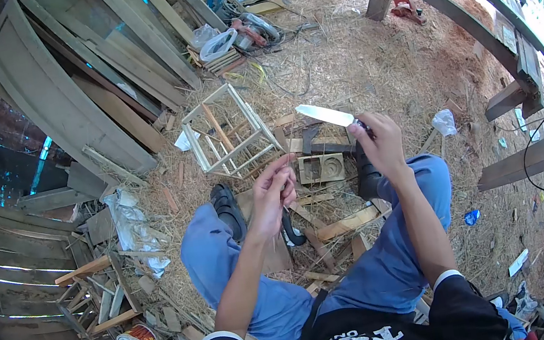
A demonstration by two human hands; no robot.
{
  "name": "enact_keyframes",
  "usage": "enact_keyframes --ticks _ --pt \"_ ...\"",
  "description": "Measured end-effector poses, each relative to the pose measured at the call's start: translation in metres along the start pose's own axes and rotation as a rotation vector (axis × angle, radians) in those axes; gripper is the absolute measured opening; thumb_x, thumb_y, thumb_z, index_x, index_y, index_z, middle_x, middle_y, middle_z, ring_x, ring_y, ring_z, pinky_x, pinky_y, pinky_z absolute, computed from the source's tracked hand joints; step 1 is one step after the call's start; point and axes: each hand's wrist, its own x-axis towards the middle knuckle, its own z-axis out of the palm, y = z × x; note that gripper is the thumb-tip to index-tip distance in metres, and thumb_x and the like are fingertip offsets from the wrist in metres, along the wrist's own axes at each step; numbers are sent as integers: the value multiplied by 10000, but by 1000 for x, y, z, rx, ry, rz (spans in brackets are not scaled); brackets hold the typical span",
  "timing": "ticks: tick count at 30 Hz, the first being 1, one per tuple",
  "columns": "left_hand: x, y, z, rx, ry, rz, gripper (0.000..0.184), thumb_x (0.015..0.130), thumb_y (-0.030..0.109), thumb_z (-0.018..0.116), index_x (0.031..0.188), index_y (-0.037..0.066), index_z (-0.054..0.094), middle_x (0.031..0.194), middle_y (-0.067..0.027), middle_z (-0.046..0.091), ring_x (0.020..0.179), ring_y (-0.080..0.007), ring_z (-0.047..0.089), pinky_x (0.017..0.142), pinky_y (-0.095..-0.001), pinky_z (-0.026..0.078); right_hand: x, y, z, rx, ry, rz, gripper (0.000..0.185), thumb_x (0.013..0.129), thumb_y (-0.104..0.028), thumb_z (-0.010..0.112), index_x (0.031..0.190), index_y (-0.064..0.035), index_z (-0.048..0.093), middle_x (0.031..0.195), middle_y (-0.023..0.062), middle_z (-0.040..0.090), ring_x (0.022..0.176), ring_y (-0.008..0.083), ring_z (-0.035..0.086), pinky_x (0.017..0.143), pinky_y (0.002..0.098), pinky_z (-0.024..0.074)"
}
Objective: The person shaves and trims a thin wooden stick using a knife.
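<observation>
R hand (382,141) grips knife (326,115) by handle, blade out to its L. L hand (274,194) has fingers bunched, can't tell if on anything; frame (235,150) ahead-L of it, block (321,168) btwn & below both hands.

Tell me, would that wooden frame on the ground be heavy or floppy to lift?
The wooden frame is probably light, being mostly thin bars and gaps. It may feel stiff, since its bars look joined at the corners.
</observation>
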Motion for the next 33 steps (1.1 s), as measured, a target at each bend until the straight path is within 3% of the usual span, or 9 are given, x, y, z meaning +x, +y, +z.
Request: enact_keyframes --ticks 8,10,15,21,24,29,33 --pt "10 -11 12 38 188 -28 361 1027 186 558 1370 77 559 780 14 522 590 -34 348 491 -201 293 0 -28 27 155 -136 -183 290 833 -298 745 969 -51 677 811 105 663 764 295 635 723 417 469" --pt "10 -14 10 51 155 -47 386 1024 217 572 1388 89 552 760 34 500 585 -30 341 490 -202 284 -1 -38 30 220 -263 -222 290 844 -302 736 998 -64 674 798 95 652 764 292 632 718 415 464" --pt "5 -9 9 56 80 -85 440 1026 233 574 1447 122 516 706 82 397 570 -27 317 492 -204 260 -3 -36 46 221 -279 -386 334 842 -353 729 1053 -96 693 764 74 625 740 278 618 699 393 445" --pt "2 -11 1 169 35 -14 435 1035 192 553 1461 120 502 719 79 424 590 -25 325 499 -209 268 2 -36 36 172 -264 -419 367 824 -411 724 1060 -131 709 780 50 627 728 241 598 701 372 427" --pt "-3 -9 6 125 91 -58 344 1033 175 555 1363 84 589 740 70 455 605 -25 342 502 -215 274 2 -36 35 123 -246 -449 373 777 -416 760 966 -103 691 786 45 616 747 241 585 692 367 411" --pt "-4 -10 -2 129 61 -68 112 1022 171 571 1015 72 622 758 62 474 612 -22 362 503 -215 273 4 -35 36 85 -239 -462 382 736 -419 787 909 -96 681 771 36 593 743 233 575 687 361 401" --pt "-3 -4 -1 102 42 -76 156 1017 203 591 921 80 598 744 64 470 594 -22 361 499 -214 271 8 -35 33 51 -218 -470 379 724 -426 788 887 -103 675 747 29 580 737 225 573 688 362 399"
